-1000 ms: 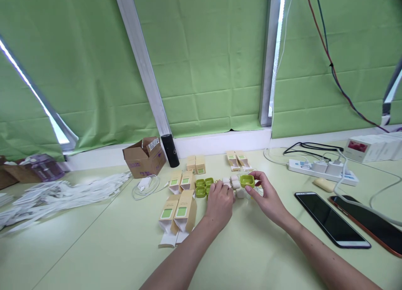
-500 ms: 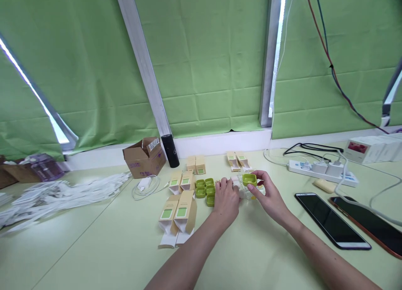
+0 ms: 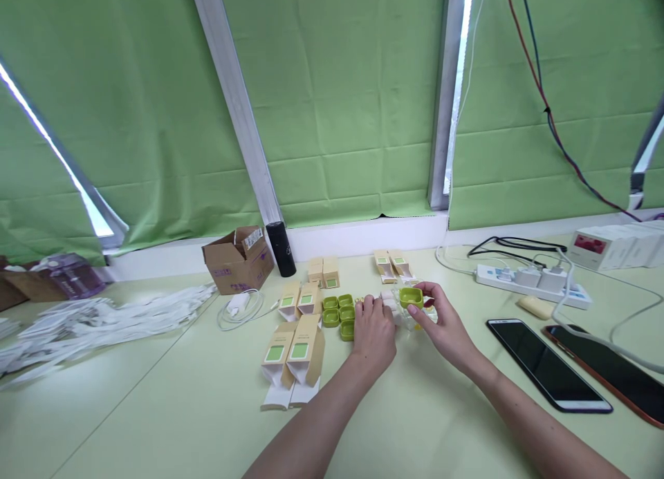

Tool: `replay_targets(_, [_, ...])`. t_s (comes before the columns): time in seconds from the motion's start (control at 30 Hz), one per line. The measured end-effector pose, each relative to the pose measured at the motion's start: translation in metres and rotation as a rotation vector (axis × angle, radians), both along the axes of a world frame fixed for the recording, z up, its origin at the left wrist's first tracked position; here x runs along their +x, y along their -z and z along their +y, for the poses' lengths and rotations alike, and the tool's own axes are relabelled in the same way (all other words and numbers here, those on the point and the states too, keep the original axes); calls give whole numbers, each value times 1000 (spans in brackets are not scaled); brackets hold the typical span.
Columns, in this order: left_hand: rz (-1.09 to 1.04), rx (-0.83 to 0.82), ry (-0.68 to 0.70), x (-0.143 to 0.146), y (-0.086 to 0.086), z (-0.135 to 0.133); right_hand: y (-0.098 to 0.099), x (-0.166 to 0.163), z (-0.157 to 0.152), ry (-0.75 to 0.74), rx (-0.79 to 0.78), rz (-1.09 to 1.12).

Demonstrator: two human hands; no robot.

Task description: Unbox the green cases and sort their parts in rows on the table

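My right hand [image 3: 445, 329] pinches a small green square case [image 3: 411, 297] just above the table, beside a clear plastic piece. My left hand [image 3: 374, 332] rests knuckles up on the table, its fingers curled among small white cubes [image 3: 388, 298]; what they grip is hidden. Several more green cases [image 3: 338, 312] lie in a cluster just left of that hand. Tan cartons with green windows [image 3: 293, 348] lie open further left.
Two phones [image 3: 550, 362] lie at the right, with a power strip [image 3: 529, 280] and cables behind them. A brown cardboard box [image 3: 237, 258] and a black cylinder [image 3: 281, 248] stand near the wall. White cable bundles [image 3: 98, 320] spread over the left.
My left hand has slid right, uncovering the green cases and covering the white cubes. My right hand lifted the green case slightly.
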State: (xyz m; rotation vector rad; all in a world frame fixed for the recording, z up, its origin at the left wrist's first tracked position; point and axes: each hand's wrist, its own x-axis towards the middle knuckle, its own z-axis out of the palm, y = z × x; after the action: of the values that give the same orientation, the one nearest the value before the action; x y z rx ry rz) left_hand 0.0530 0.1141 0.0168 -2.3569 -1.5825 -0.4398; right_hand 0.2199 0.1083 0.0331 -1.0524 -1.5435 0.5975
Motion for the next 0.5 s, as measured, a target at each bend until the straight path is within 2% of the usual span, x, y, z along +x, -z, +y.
replay_targets(0.17, [-89, 12, 23, -4, -8, -7, 3, 0, 2, -55, -23, 58])
replay_targets(0.23, [-145, 29, 44, -10, -15, -15, 3, -2, 1, -149, -62, 152])
replay_targets(0.3, [-212, 70, 63, -19, -23, -29, 2, -4, -2, -305, -137, 279])
replay_targets(0.4, [-297, 145, 181, -40, -28, -70, -1, -10, -11, -508, -246, 417])
replay_targets(0.5, [-288, 246, 465, -66, -20, -128, -5, -18, -19, -587, -294, 489])
